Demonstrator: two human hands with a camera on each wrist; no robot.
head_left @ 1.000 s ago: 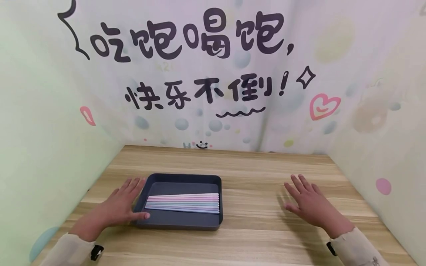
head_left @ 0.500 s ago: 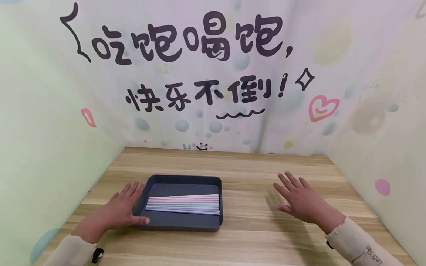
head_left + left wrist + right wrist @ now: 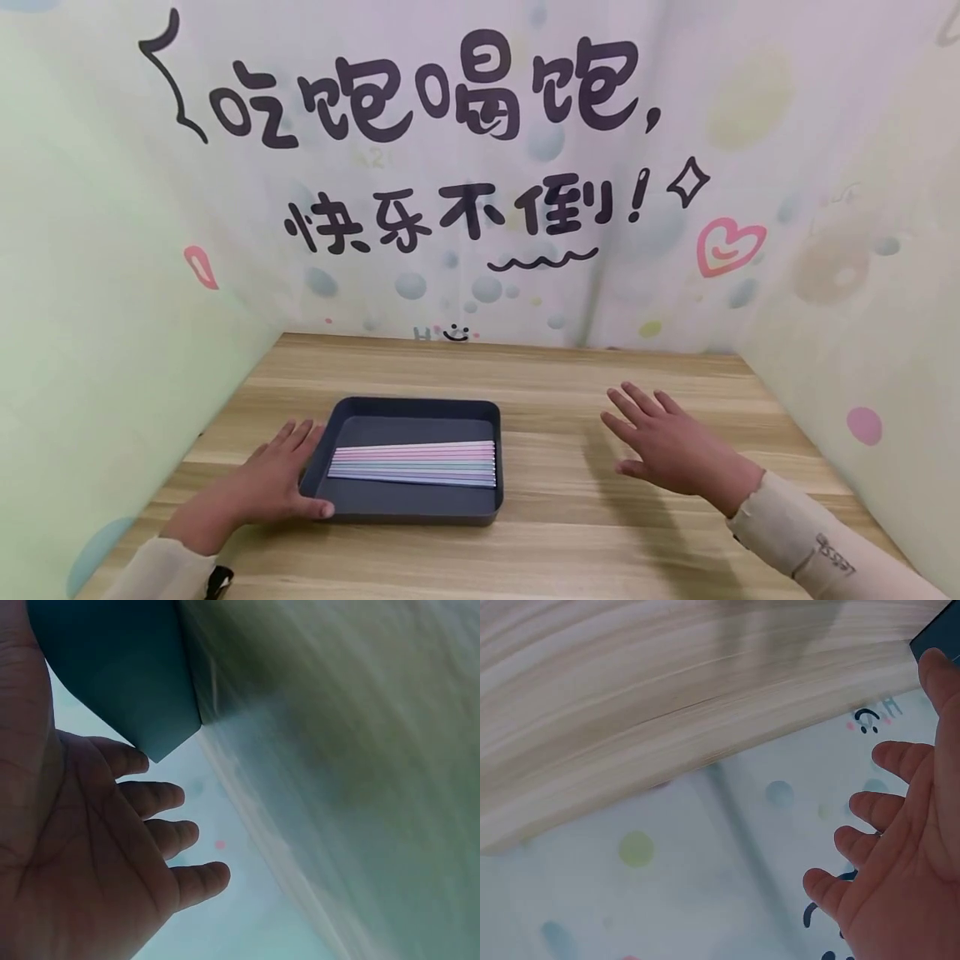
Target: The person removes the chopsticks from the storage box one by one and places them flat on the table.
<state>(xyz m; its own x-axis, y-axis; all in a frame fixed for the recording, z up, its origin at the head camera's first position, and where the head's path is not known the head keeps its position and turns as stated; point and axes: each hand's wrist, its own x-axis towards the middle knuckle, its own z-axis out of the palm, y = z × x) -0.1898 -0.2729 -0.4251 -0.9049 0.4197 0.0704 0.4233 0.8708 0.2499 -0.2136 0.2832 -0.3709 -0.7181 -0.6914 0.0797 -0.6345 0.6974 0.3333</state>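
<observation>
A dark grey rectangular tray (image 3: 422,517) lies flat on the table, left of centre in the head view. In it lies a row of thin pastel sticks (image 3: 412,463), pink through green to blue, side by side with small dark and white ends at the right. My left hand (image 3: 273,479) is spread at the tray's left side, thumb by the front left corner and fingers along the edge. The left wrist view has the tray's outer wall (image 3: 120,671) beside these fingers. My right hand (image 3: 675,442) hovers over the table right of the tray, fingers spread, holding nothing.
The wooden table (image 3: 555,550) meets a printed cloth backdrop (image 3: 525,300) at its far edge. Pale side walls (image 3: 847,333) enclose it left and right. In the right wrist view a tray corner (image 3: 939,634) shows beyond the thumb.
My right hand has moved left toward the tray. My left hand stays at the tray's left side. The head view has tilted up slightly; the sticks look unmoved.
</observation>
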